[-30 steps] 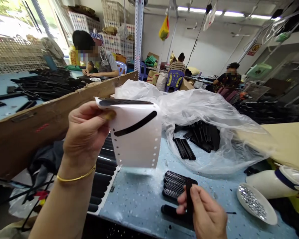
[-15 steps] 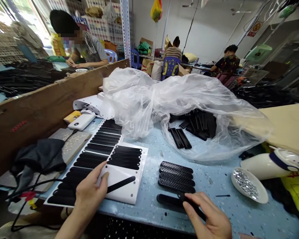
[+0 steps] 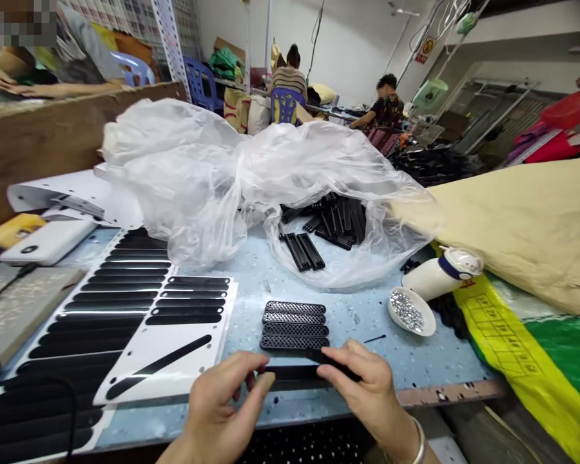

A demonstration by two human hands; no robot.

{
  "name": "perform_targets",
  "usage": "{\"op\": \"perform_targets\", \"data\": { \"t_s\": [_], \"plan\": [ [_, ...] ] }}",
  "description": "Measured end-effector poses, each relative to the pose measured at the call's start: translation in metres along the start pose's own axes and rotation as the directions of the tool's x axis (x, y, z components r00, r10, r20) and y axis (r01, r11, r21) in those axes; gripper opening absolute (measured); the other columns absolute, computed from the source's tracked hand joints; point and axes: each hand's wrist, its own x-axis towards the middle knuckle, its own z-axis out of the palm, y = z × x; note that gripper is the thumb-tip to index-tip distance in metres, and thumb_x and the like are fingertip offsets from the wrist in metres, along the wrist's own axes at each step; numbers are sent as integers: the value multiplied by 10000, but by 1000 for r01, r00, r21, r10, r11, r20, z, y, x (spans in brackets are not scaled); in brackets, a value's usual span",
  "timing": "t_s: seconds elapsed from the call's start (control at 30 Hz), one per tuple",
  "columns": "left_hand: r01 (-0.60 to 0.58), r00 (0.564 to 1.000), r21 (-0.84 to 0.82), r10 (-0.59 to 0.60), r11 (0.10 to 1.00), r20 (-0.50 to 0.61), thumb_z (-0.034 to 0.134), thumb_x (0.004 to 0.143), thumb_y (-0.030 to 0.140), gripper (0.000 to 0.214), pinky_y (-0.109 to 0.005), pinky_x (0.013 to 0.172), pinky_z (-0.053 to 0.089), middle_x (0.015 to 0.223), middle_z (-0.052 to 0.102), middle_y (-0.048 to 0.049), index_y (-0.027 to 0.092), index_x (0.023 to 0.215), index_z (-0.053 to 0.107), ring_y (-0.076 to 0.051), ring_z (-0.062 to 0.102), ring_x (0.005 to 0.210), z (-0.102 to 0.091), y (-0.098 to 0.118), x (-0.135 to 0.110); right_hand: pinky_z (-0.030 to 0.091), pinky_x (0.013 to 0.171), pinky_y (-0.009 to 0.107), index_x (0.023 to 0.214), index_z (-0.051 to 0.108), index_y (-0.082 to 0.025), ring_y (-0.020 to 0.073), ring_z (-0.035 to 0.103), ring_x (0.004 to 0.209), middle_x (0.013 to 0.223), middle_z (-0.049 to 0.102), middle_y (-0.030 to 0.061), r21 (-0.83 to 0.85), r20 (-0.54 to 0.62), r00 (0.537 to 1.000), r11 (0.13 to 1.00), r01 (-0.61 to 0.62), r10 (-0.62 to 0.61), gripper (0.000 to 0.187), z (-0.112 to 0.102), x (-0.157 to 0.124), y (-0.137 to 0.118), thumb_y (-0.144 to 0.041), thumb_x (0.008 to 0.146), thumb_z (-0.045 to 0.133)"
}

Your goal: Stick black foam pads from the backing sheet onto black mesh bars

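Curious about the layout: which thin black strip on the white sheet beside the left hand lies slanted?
The lone round-ended black strip at the front of the white sheet; the other black strips lie in parallel rows behind it.

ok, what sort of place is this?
Likely a small assembly workshop: black strips laid in rows, a bowl of small shiny pieces on the worktable, and other people further back.

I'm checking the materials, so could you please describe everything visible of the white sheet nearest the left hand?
The white sheet seems glossy paper or plastic, with apparent holes along its edges. It bears a row of black strips and, below them, one slanting strip. It lies flat, partly over a larger sheet on the blue table; whether the left hand touches it is unclear.
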Motion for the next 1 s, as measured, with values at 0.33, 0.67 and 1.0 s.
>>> {"op": "perform_targets", "data": {
  "t_s": [0.33, 0.67, 1.0],
  "plan": [
    [718, 696, -430, -554, 547, 457, 635, 810, 379, 287, -184, 425, 305, 561, 616, 1, 146, 643, 610, -58, 469, 395, 12, -5, 12, 516, 559, 329, 1086, 691, -94, 196, 603, 663, 749, 642, 89, -12, 79, 974, 977, 213, -211, 221, 8, 13, -12, -192, 894, 642],
    [751, 660, -370, -609, 547, 440, 649, 790, 408, 330, -200, 434, 173, 405, 489, 39, 143, 596, 623, -46, 358, 375, 7, -12, 18, 534, 567, 300, 1005, 709, -142, 173, 622, 667, 760, 659, 69, 139, 45, 995, 987, 77, -84, 161, 5, 6, 2, -125, 883, 606],
    [760, 650, -422, -601, 495, 465, 678, 774, 441, 357, -181, 410, 185, 439, 532, 20, 137, 592, 630, -42, 402, 367, 8, -15, 25, 531, 572, 320, 1060, 688, -78, 195, 599, 693, 768, 650, 102, -3, 64, 978, 980, 198, -198, 190, 7, 10, 3, -116, 916, 572]
  ]
}}
